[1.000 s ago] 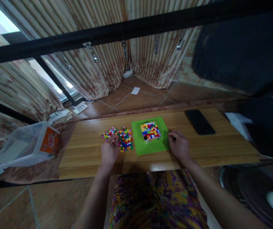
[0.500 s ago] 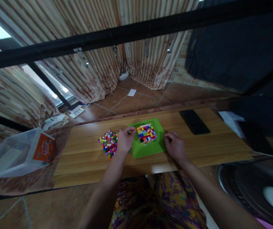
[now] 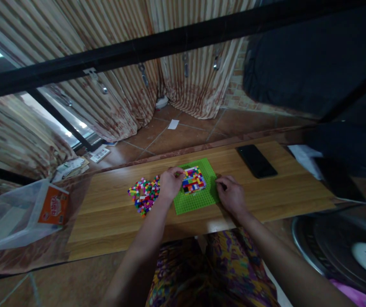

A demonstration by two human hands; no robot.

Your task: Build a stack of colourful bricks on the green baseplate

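Note:
My left hand [image 3: 170, 184] is in a pinch at the upper left corner of a multicoloured block of small toy bricks [image 3: 194, 180]. Whatever lies between its fingertips is too small to make out. The brick block sits on a green studded baseplate [image 3: 209, 200], flat on the wooden table. At the plate's right edge, my right hand [image 3: 231, 195] has its fingers curled and closed on the rim. A loose heap of small bricks [image 3: 143, 197] in many colours lies left of the plate, partly hidden behind my left hand.
A black phone [image 3: 256, 161] lies on the wooden table [image 3: 106, 213], right of the plate. A clear plastic bin [image 3: 19, 213] with an orange label stands at the left end. A dark bar [image 3: 112, 57] crosses beyond the table, before striped curtains [image 3: 119, 98]. A round dark stool-like object [image 3: 333, 243] is at lower right.
My left hand has come over the brick block's upper left corner, its pinched fingertips closer to the bricks. My right hand stays at the plate's edge. The whole view has shifted slightly.

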